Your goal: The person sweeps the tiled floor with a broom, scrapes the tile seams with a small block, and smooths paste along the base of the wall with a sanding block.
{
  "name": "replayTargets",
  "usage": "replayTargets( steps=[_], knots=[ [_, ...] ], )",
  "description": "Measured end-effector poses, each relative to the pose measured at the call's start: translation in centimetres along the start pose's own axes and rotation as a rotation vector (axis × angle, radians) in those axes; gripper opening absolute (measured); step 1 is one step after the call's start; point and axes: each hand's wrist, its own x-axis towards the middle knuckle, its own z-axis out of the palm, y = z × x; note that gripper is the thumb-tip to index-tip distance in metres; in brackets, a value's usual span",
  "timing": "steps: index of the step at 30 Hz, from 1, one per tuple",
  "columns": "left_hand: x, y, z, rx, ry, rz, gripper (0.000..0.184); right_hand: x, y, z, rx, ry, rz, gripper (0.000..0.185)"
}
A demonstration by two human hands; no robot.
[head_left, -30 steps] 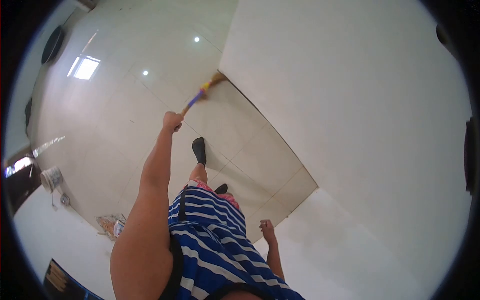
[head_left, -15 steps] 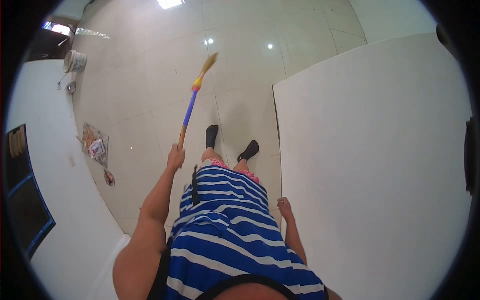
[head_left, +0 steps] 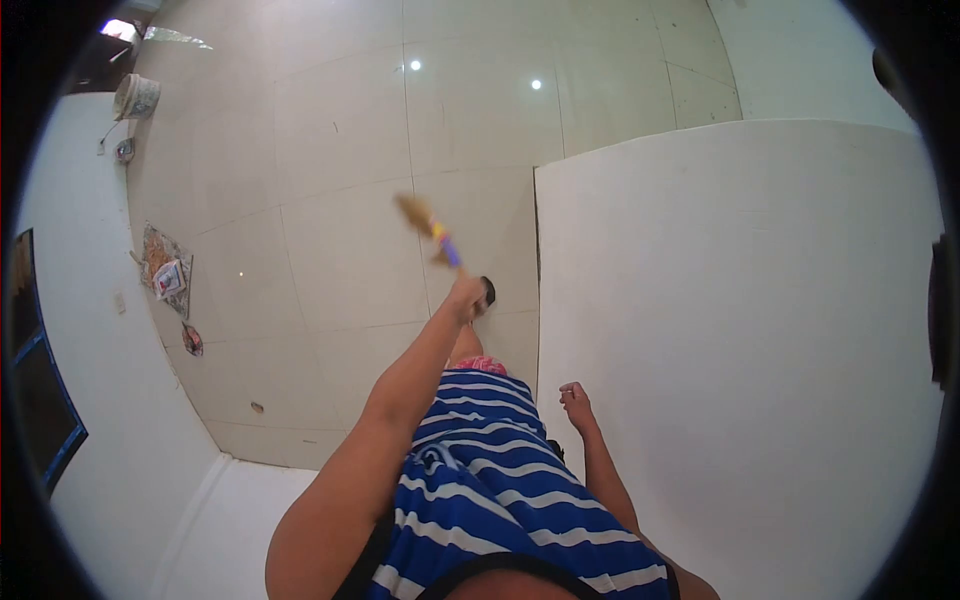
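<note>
My left hand (head_left: pixel 467 296) is wrapped round the handle of a broom (head_left: pixel 450 250), in front of my body. The broom has a purple grip section, a yellow binding and a tan bristle head, blurred by motion, pointing away and to the left over the tiled floor. My right hand (head_left: pixel 577 406) hangs by my right side near the white wall, fingers curled in, with nothing visible in it. A dark sock (head_left: pixel 487 292) on one foot shows partly behind my left hand; my other foot is hidden.
A white bucket (head_left: pixel 137 97) stands at the far left by the wall. Below it, a patterned sheet (head_left: pixel 180 300) holds debris and a packet, with a small crumpled item (head_left: pixel 192 339) close by. A white wall (head_left: pixel 740 330) with a corner edge rises close on my right.
My left hand has swung right and inward across my body with the broom, whose head now tilts left and sits nearer. My right hand has risen slightly. The view has shifted a little.
</note>
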Motion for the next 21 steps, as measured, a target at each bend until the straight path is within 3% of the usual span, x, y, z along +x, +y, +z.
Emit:
replayTargets(
  steps=[1, 4, 6, 7, 9, 12, 16, 17, 19, 20, 21],
  knots=[
    [1.6, 3.4, 0.9, -0.643, 0.117, -0.673, 0.011, -1.0, -0.3, -0.5, -0.041, -0.031, 0.011, 0.02],
    [1.9, 10.0, -2.4, -0.667, 0.167, -0.662, 0.013, -1.1, 0.5, -1.0, -0.054, 0.007, 0.024, 0.02],
    [0.5, 11.6, -5.7, -0.417, 0.122, -0.436, 0.022, -1.3, -0.3, -1.6, -0.055, 0.034, 0.032, 0.019],
    [-0.5, 12.3, -6.3, -0.415, 0.118, -0.435, 0.022, -1.4, -1.0, -1.9, -0.058, 0.058, 0.04, 0.019],
    [-3.4, 12.6, -6.5, -0.038, 0.139, -0.326, 0.036, -1.2, -1.5, -1.6, -0.048, 0.09, 0.033, 0.019],
    [-7.3, 12.2, -9.6, 0.211, 0.097, -0.262, 0.038, -0.9, -4.1, -0.6, 0.008, 0.146, 0.071, 0.019],
    [-9.9, 16.9, -16.7, -0.167, -0.218, -0.76, 0.01, -0.9, -8.4, 4.0, 0.127, 0.18, 0.061, 0.018],
    [-8.9, 17.5, -18.2, -0.162, -0.24, -0.76, 0.01, -1.4, -9.9, 5.8, 0.144, 0.202, 0.065, 0.018],
    [-5.9, 17.4, -20.3, -0.233, -0.217, -1.002, 0.012, -2.0, -9.3, 10.5, 0.216, 0.239, 0.133, 0.02],
    [-2.8, 13.1, -21.5, -0.364, -0.325, -1.069, 0.009, -3.0, -11.4, 12.0, 0.203, 0.188, 0.128, 0.02],
    [-1.3, 13.3, -21.6, -0.363, -0.334, -1.074, 0.009, -4.3, -14.0, 13.5, 0.198, 0.141, 0.127, 0.021]
  ],
)
